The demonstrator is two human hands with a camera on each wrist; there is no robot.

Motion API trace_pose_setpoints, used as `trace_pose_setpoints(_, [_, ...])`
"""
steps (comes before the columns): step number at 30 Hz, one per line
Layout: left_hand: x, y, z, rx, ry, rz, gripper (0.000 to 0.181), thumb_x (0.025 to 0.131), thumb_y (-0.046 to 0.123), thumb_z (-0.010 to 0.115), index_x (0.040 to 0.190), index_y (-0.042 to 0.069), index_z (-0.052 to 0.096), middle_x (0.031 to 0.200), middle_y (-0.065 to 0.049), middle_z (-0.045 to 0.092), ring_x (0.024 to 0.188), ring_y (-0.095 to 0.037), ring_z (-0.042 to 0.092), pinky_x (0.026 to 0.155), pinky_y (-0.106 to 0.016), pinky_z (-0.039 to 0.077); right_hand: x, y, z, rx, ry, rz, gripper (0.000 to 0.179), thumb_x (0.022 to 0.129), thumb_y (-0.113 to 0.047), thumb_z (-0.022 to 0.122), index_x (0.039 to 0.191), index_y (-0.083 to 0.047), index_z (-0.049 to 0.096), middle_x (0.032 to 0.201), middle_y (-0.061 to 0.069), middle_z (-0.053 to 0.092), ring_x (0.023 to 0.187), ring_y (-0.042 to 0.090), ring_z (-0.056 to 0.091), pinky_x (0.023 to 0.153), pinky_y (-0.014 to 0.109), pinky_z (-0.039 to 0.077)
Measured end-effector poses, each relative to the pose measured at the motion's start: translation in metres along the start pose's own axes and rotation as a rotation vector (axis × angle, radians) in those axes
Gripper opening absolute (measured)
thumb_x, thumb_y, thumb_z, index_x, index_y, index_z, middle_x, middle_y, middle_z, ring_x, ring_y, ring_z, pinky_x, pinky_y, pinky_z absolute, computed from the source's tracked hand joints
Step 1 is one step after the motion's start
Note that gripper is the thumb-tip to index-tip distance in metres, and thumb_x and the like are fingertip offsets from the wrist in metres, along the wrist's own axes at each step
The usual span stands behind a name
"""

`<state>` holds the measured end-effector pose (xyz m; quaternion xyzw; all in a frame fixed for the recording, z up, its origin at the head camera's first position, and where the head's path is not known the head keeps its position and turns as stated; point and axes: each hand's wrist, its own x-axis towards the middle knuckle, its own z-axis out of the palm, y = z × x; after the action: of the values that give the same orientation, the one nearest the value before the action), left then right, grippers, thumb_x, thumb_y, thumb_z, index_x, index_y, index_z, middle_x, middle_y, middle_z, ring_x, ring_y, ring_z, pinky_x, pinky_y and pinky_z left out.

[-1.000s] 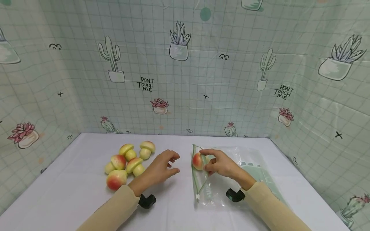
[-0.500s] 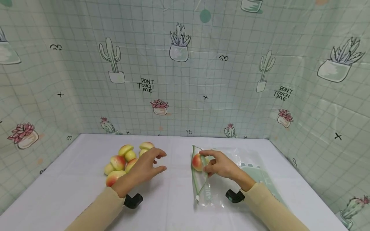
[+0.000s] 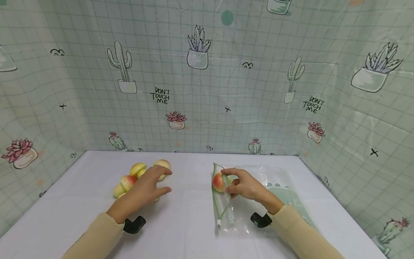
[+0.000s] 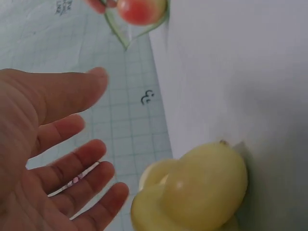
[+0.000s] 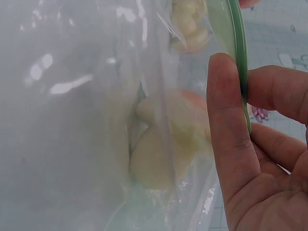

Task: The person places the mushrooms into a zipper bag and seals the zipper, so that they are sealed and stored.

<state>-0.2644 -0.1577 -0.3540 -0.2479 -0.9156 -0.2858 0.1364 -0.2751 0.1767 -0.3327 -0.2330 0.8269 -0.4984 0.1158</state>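
Observation:
My left hand (image 3: 142,190) hovers over a cluster of mushroom-shaped yellow-and-red pieces (image 3: 137,168), covering part of it. In the left wrist view its fingers are spread and hold nothing, beside a pale yellow piece (image 4: 207,185). My right hand (image 3: 247,185) pinches the green zip edge (image 5: 240,67) of a clear zip bag (image 3: 240,214) between thumb and fingers. The bag's mouth gapes toward the left. Inside, near the mouth, lies one red-and-yellow piece (image 3: 218,182); in the right wrist view, a yellowish piece (image 5: 159,154) shows through the plastic.
The bag lies on a white table (image 3: 191,230), its printed pale green panel (image 3: 281,196) partly under the right forearm. A white slider (image 3: 219,222) sits at the zip's near end. A grid-patterned curtain (image 3: 207,90) encloses the table's back and sides.
My left hand has moved left, from the gap beside the bag to over the cluster. My right hand keeps its pinch on the bag's edge, almost unmoved.

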Motion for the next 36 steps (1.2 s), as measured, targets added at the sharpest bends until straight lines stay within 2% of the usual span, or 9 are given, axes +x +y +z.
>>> trace_pose_setpoints(4, [-0.003, -0.003, -0.009, 0.025, -0.029, -0.030, 0.043, 0.081, 0.015, 0.076, 0.119, 0.008, 0.058, 0.121, -0.009, 0.056, 0.115, -0.031, 0.049, 0.095, -0.047, 0.043, 0.001, 0.002, 0.001, -0.001, 0.002, -0.001, 0.060, 0.081, 0.010, 0.061, 0.138, 0.007, 0.042, 0.090, 0.028, 0.064, 0.065, 0.022, 0.060, 0.066, 0.040, 0.057])
trace_pose_setpoints(9, [-0.005, -0.009, -0.017, 0.061, -0.057, -0.039, 0.046, 0.081, 0.016, 0.076, 0.123, 0.007, 0.058, 0.121, -0.010, 0.056, 0.111, -0.030, 0.050, 0.091, -0.046, 0.044, 0.001, 0.002, 0.001, -0.003, -0.002, 0.001, 0.060, 0.082, 0.010, 0.061, 0.139, 0.006, 0.042, 0.078, 0.028, 0.063, 0.064, 0.022, 0.060, 0.067, 0.043, 0.057])
trace_pose_setpoints(13, [-0.006, -0.012, -0.021, 0.077, -0.091, -0.062, 0.049, 0.080, 0.018, 0.077, 0.123, 0.006, 0.057, 0.117, -0.012, 0.055, 0.106, -0.030, 0.051, 0.087, -0.045, 0.046, 0.001, 0.002, 0.001, -0.005, -0.009, -0.003, 0.061, 0.082, 0.009, 0.061, 0.139, 0.006, 0.041, 0.081, 0.029, 0.063, 0.065, 0.023, 0.060, 0.068, 0.043, 0.057])
trace_pose_setpoints(18, [-0.007, -0.016, -0.022, 0.090, -0.115, -0.089, 0.050, 0.080, 0.020, 0.077, 0.124, 0.006, 0.057, 0.118, -0.013, 0.053, 0.109, -0.031, 0.050, 0.087, -0.046, 0.045, 0.001, 0.002, 0.001, -0.010, -0.005, -0.003, 0.060, 0.082, 0.009, 0.061, 0.139, 0.006, 0.042, 0.082, 0.029, 0.064, 0.065, 0.023, 0.060, 0.067, 0.043, 0.057])
trace_pose_setpoints(22, [-0.008, -0.018, -0.022, 0.094, -0.132, -0.106, 0.050, 0.080, 0.020, 0.077, 0.124, 0.006, 0.056, 0.119, -0.013, 0.052, 0.108, -0.030, 0.050, 0.087, -0.046, 0.046, 0.008, 0.019, -0.002, -0.007, -0.007, -0.004, 0.061, 0.082, 0.006, 0.063, 0.140, 0.002, 0.042, 0.087, 0.026, 0.066, 0.065, 0.022, 0.060, 0.066, 0.041, 0.057])
trace_pose_setpoints(25, [-0.009, -0.019, -0.022, 0.093, -0.127, -0.085, 0.050, 0.080, 0.019, 0.077, 0.123, 0.005, 0.057, 0.119, -0.013, 0.053, 0.108, -0.030, 0.050, 0.088, -0.046, 0.045, 0.013, 0.033, -0.004, -0.004, -0.008, 0.002, 0.062, 0.082, 0.003, 0.066, 0.140, -0.002, 0.044, 0.092, 0.021, 0.067, 0.066, 0.021, 0.062, 0.066, 0.039, 0.057])
trace_pose_setpoints(30, [-0.009, -0.022, -0.023, 0.100, -0.093, -0.036, 0.050, 0.078, 0.018, 0.079, 0.120, 0.003, 0.058, 0.115, -0.014, 0.056, 0.106, -0.031, 0.052, 0.089, -0.047, 0.043, 0.013, 0.035, -0.007, -0.004, -0.001, -0.008, 0.062, 0.081, 0.002, 0.066, 0.140, -0.003, 0.045, 0.098, 0.019, 0.066, 0.066, 0.021, 0.062, 0.065, 0.039, 0.057])
trace_pose_setpoints(33, [-0.010, -0.024, -0.024, 0.114, -0.089, -0.050, 0.050, 0.077, 0.019, 0.079, 0.120, 0.004, 0.058, 0.114, -0.013, 0.055, 0.104, -0.030, 0.052, 0.087, -0.046, 0.043, 0.013, 0.035, -0.006, 0.010, -0.013, -0.024, 0.062, 0.081, 0.002, 0.066, 0.140, -0.002, 0.045, 0.112, 0.020, 0.061, 0.066, 0.020, 0.061, 0.066, 0.039, 0.057])
trace_pose_setpoints(36, [-0.012, -0.026, -0.024, 0.114, -0.090, -0.064, 0.050, 0.077, 0.018, 0.079, 0.120, 0.004, 0.059, 0.116, -0.013, 0.055, 0.107, -0.031, 0.051, 0.089, -0.047, 0.043, 0.014, 0.034, -0.005, 0.011, -0.015, -0.022, 0.062, 0.081, 0.002, 0.066, 0.140, -0.002, 0.045, 0.114, 0.019, 0.060, 0.065, 0.019, 0.061, 0.066, 0.039, 0.057])
